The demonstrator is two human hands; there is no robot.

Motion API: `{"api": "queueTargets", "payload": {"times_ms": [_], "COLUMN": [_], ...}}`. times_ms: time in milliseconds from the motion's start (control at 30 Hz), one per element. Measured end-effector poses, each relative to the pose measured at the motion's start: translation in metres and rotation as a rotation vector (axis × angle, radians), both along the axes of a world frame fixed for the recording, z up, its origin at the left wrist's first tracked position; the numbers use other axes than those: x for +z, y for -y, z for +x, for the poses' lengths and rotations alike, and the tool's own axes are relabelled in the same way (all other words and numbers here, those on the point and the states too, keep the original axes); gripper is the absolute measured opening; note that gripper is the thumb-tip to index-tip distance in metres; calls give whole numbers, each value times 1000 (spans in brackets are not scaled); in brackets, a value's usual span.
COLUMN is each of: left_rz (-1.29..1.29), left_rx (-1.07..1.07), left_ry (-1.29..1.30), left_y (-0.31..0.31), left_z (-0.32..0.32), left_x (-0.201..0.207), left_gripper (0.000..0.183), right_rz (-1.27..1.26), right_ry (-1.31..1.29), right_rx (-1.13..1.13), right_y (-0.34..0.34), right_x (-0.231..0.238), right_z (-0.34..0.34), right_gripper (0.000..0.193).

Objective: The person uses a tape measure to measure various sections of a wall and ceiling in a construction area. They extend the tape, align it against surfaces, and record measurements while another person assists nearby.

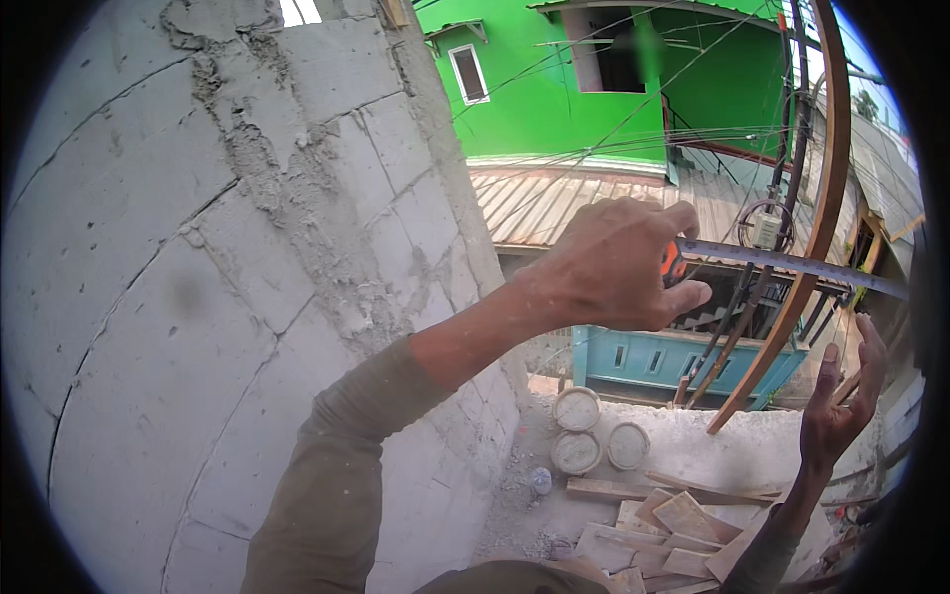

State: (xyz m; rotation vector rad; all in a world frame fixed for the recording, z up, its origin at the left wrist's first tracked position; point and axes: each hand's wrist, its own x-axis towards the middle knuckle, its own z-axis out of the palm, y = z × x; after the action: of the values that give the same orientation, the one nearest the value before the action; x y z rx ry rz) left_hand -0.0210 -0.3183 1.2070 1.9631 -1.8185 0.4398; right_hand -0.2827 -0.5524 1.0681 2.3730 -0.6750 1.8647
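I have both hands in view on the head camera. Left hand (616,265): fingers curled around an orange tape measure (673,261), thumb below, index above. I read that as a firm hold; most of the case is hidden by the hand. The blade (737,253) is out, running right from those fingers with a slight droop. It crosses in front of a wooden post (839,129); I can't tell whether the two touch. Far end runs into the dark rim, so I can't tell what it meets.

Right hand (836,426): raised, fingers pointing up, thumb spread wide from them, nothing held that I can see. Fingertips sit just below the blade's far stretch, apart from it in this view.

Left of the left fingers I have a grey block wall (188,327) with rough mortar smears. Beyond and above them: green building (534,119), corrugated roof (524,203) under it. Between the two hands' fingers and further back: grey box (766,230) with coiled cable, above the blade. Well below the left fingers: three round buckets (576,452) grouped together, then scattered wood offcuts (685,517) lower still.
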Motion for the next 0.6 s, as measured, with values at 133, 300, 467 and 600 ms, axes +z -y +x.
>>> {"api": "queueTargets", "payload": {"times_ms": [133,300,467,600], "left_rz": [-126,-283,-185,-237], "left_rx": [4,42,325,424], "left_ry": [161,351,370,259], "left_y": [-35,-35,-23,-53], "left_z": [-8,-32,-18,22], "left_x": [24,67,117,127], "left_gripper": [51,46,35,38], "right_rz": [-365,-594,-528,-494], "right_ry": [-141,-100,9,16], "right_rx": [203,142,-18,95], "right_y": [-75,-117,-64,-60], "right_x": [80,148,175,161], "right_z": [71,103,92,86], "right_gripper": [50,52,54,48]}}
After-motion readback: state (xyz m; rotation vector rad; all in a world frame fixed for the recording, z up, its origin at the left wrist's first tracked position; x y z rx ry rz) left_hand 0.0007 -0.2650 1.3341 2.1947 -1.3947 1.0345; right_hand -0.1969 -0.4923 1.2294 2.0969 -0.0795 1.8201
